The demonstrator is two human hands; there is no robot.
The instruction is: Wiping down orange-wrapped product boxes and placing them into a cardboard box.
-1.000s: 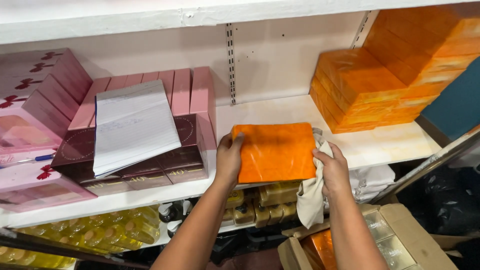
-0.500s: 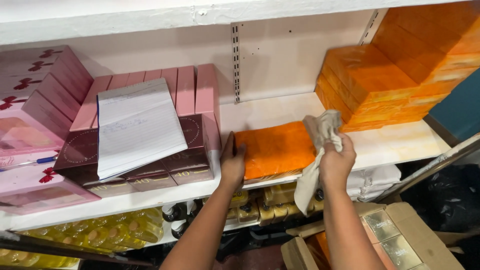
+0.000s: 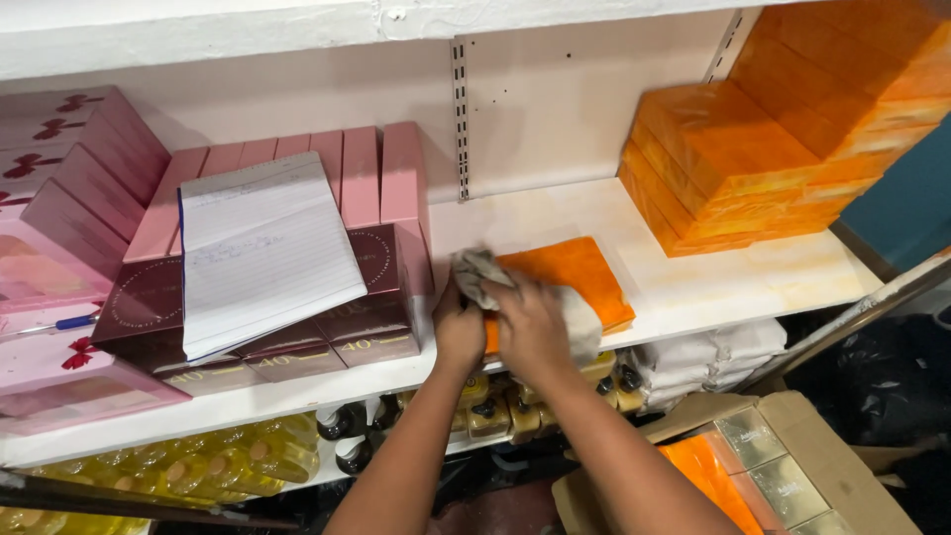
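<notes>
1. Head view: white shelf (image 3: 753, 282), scuffed, under a second white board; pale back wall with a slotted metal rail (image 3: 459, 119).
2. Orange flat box (image 3: 580, 272) lies near the shelf's front edge, mid-span.
3. My right hand (image 3: 535, 332) presses a grey cloth (image 3: 480, 272) onto the box, fingers clenched on the cloth.
4. My left hand (image 3: 458, 327) grasps the box's left edge.
5. Left end: maroon boxes (image 3: 376, 317), a lined notepad (image 3: 263, 248) on top.
6. Right back corner: orange box stack (image 3: 733, 168).
</notes>
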